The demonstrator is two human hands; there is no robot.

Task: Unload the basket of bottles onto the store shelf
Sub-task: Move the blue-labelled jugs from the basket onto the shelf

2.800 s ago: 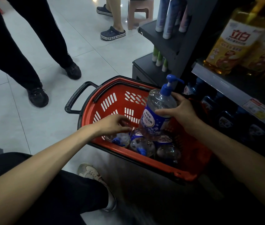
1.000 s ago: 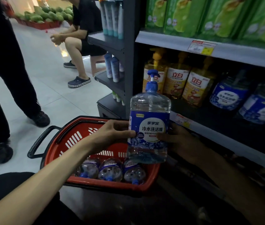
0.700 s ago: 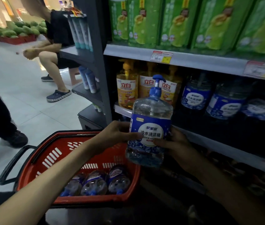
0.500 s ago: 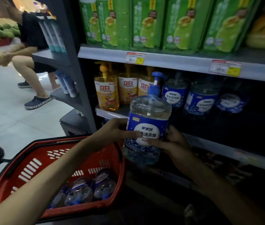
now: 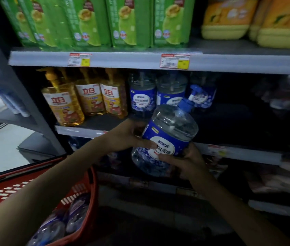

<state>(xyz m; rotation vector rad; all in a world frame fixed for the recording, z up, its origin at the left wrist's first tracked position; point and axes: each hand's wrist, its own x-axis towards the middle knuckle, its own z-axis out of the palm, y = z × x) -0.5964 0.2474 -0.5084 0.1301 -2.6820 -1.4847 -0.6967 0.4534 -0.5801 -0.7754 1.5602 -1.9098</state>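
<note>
Store shelf [image 5: 90, 128] behind; left hand [image 5: 128, 135], right hand [image 5: 186, 160] both gripping tilted bottle [image 5: 167, 139].

The bottle [image 5: 165, 139] has come up out of the basket [image 5: 87, 197] to the middle shelf [image 5: 76, 131], at frame centre. Upright a moment ago, it now tilts, its pump [image 5: 187, 102] leaning to the upper right. The left grip [image 5: 124, 135], earlier down in the basket, now holds the bottle's left side; the right grip [image 5: 186, 162] has moved lower on it. The basket has slid to the lower left corner.
</note>
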